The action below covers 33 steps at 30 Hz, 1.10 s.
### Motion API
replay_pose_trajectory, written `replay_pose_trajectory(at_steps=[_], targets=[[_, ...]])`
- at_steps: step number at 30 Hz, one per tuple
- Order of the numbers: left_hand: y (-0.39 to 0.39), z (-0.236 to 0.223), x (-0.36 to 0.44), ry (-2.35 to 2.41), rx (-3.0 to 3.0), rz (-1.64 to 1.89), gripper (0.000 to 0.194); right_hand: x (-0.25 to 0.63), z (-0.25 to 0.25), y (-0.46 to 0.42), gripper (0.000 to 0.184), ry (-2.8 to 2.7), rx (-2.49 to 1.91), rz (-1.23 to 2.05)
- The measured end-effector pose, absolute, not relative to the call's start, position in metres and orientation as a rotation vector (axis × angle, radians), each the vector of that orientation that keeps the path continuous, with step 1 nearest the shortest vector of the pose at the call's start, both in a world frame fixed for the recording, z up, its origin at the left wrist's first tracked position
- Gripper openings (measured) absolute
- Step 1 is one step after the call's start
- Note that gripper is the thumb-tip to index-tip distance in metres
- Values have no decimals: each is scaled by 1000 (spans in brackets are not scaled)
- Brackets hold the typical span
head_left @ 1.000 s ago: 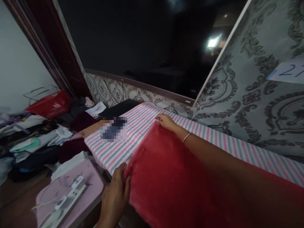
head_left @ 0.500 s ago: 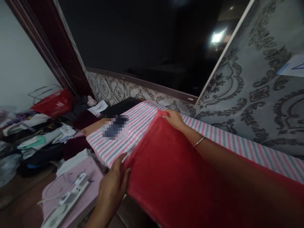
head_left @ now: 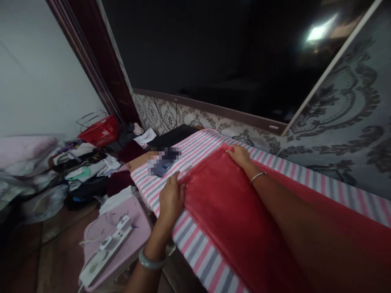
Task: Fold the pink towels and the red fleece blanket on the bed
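A long piece of red fabric point(head_left: 226, 199) lies along a board covered with striped pink, grey and white cloth point(head_left: 195, 240). At the near corner of its far end, my left hand point(head_left: 171, 197) pinches the edge between thumb and fingers. The opposite corner, nearer the wall, is gripped by my right hand point(head_left: 241, 155). Between the two hands the end edge runs fairly straight. A phone point(head_left: 163, 167), partly blurred out, rests on the striped cloth beyond my left hand. My right forearm covers part of the red fabric.
A pink stool point(head_left: 140, 219) bearing a white power strip point(head_left: 106, 248) stands left of the board. Piled clothes point(head_left: 88, 183) and a red basket point(head_left: 102, 130) lie farther left. A large television point(head_left: 214, 61) hangs on the patterned wall behind.
The red fabric's near side has come down onto the board, uncovering striped cloth along the front edge. Both hands still hold its end corners. The view has shifted left.
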<state>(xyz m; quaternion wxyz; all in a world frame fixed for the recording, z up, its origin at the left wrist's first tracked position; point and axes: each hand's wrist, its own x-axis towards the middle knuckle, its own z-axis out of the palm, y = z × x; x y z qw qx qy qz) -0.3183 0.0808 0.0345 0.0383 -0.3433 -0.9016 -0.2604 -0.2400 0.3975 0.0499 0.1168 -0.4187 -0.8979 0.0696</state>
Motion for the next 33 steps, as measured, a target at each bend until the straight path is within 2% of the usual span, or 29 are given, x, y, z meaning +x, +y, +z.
replay_pose_trajectory(at_steps=[4, 8, 10, 17, 24, 29, 33], targets=[[77, 26, -323, -2780, -1014, -920, 51, -240, 36, 407, 31, -2645, -1214, 205], [75, 25, -328, -2560, -984, -1213, 43, -247, 48, 411, 28, -2582, -1146, 195], [74, 24, -329, -2455, -932, -1247, 40, -254, 58, 411, 29, -2513, -1111, 189], [76, 23, -335, -2611, -852, -1089, 39, -269, 56, 406, 29, -2582, -1143, 285], [79, 27, -338, -2696, -888, -857, 41, -262, 55, 414, 39, -2650, -1072, 402], [82, 29, -343, -2688, -899, -814, 43, -205, 57, 402, 51, -2708, -931, 400], [86, 33, -341, -2682, -909, -836, 43, -107, 40, 381, 50, -2776, -985, 313]])
